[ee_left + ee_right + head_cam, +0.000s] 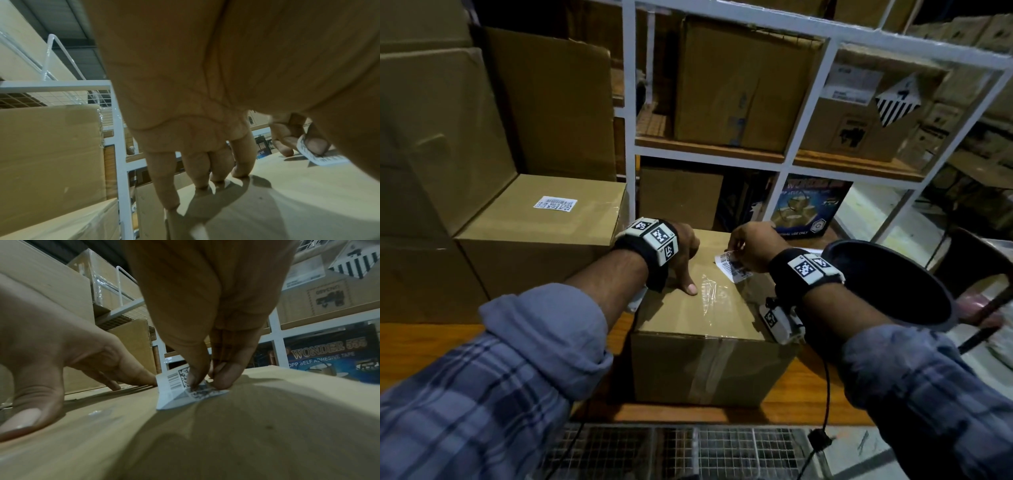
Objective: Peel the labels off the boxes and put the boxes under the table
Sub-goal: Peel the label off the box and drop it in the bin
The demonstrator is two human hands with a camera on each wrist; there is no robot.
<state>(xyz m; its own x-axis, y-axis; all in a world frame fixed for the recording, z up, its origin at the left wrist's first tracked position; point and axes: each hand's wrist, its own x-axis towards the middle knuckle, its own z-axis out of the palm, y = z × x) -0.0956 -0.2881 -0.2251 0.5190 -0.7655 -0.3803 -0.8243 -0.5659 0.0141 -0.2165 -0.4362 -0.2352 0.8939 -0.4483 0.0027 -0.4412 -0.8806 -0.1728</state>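
Observation:
A taped brown cardboard box (709, 322) stands on the wooden table (822, 387) in front of me. My left hand (685, 253) rests on its top with straight fingers (205, 168) pressing down and the thumb spread. A white barcode label (732, 269) sits near the far right of the box top, partly lifted and folded up (179, 391). My right hand (748, 246) pinches the raised edge of this label between thumb and forefinger (224, 378). A second box (541, 236) with its own white label (555, 204) stands to the left.
Stacked cardboard boxes (441, 137) fill the left side. A white metal shelf rack (804, 102) behind the table holds more boxes and a blue tape carton (808, 209). A dark round stool seat (887, 281) is at the right. Wire mesh (688, 452) shows below the table edge.

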